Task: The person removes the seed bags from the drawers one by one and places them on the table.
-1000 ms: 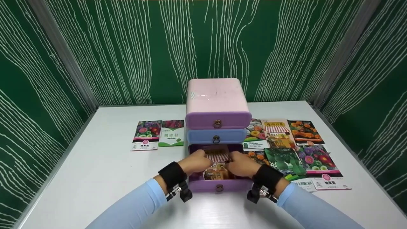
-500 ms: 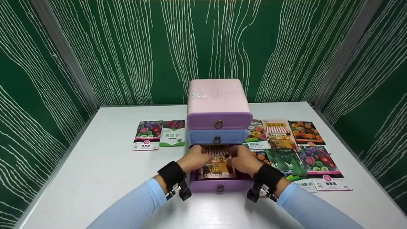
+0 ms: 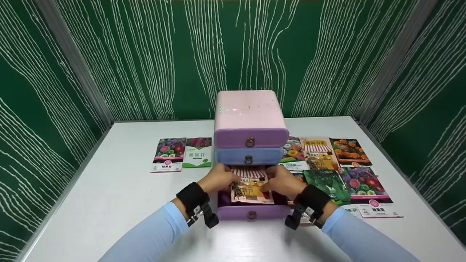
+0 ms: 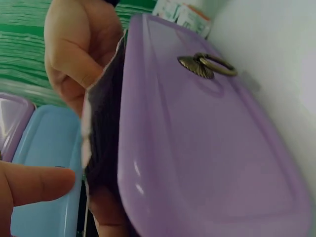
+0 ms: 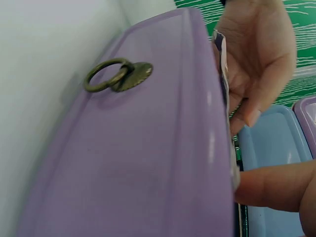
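A seed packet printed with a striped awning and a small café scene is at the pulled-out bottom drawer of a small drawer cabinet. My left hand holds the packet's left edge, thumb on top and fingers tucked under it. On the opposite edge my right hand grips it, with the thumb on the printed face. In the left wrist view the packet's edge rises above the purple drawer front. The drawer's floor is mostly hidden.
Two flower seed packets, one pink-banded and one green-and-white, lie left of the cabinet. Several more, including an awning packet and a marigold packet, spread out at the right. Above the open drawer are a blue drawer and a purple drawer.
Both hands have spread slightly apart and risen with the packet between them. It lay deeper in the drawer before; now its face shows more fully, its lower edge a little higher.
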Motion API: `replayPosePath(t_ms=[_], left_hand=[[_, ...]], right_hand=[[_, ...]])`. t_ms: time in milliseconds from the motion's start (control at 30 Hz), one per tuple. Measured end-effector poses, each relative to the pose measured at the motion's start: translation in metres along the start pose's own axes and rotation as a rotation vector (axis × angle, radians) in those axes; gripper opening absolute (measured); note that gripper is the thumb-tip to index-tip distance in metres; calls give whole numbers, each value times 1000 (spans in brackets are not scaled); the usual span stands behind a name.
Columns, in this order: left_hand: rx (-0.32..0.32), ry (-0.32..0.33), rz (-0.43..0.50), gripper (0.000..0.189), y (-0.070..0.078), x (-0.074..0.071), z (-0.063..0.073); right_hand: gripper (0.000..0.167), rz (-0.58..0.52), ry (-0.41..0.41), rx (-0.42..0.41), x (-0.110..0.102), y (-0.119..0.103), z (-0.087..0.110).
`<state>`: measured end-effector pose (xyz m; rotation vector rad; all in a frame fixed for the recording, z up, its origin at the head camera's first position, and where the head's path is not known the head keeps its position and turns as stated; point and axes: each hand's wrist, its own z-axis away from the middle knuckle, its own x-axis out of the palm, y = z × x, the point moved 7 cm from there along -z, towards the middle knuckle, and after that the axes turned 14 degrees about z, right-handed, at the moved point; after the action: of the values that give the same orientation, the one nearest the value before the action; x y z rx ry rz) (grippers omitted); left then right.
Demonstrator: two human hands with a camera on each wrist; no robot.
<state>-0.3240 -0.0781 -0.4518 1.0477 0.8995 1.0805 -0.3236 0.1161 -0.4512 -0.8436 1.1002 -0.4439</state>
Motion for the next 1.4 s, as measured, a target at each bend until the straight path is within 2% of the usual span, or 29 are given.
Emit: replayPosePath(t_ms=[67, 200, 367, 433, 600, 633, 667, 733, 800, 867, 900, 1067, 1200, 1400], left_hand=[[6, -6, 34, 36, 0, 1, 1], [11, -17, 92, 23, -2, 4, 2], [-59, -46, 222, 16, -9, 7, 6], [-92, -58, 270, 18, -11, 7, 8], [-123, -93, 274, 11, -11, 4, 15], [-128, -100, 280, 18, -11, 4, 16], [-127, -103, 280, 28, -12, 2, 18], [-130, -104, 285, 35, -13, -1, 21], [-128, -112, 287, 39, -14, -5, 24], [-130, -119, 280, 39, -15, -10, 27], [-135, -127, 271, 33, -16, -12, 29], [-148, -184, 245, 32, -21, -24, 37], [-146, -227, 225, 26, -24, -35, 44], [-124, -218, 190, 25, -28, -56, 52]], right_hand=[[15, -19, -31, 5, 0, -1, 1], [16, -84, -86, 25, 1, -1, 7], [45, -243, -130, 46, 7, -3, 14], [42, -281, -135, 45, 9, -4, 17], [33, -313, -128, 50, 11, -7, 20], [34, -311, -124, 47, 12, -7, 20], [38, -308, -113, 43, 12, -8, 20], [56, -298, -93, 35, 12, -8, 20], [73, -269, -70, 31, 12, -9, 21], [81, -254, -50, 41, 12, -9, 22], [79, -250, -44, 42, 13, -9, 22], [65, -236, -13, 18, 15, -10, 24], [53, -185, 29, -19, 19, -11, 25], [36, -98, 81, -122, 27, -14, 25]])
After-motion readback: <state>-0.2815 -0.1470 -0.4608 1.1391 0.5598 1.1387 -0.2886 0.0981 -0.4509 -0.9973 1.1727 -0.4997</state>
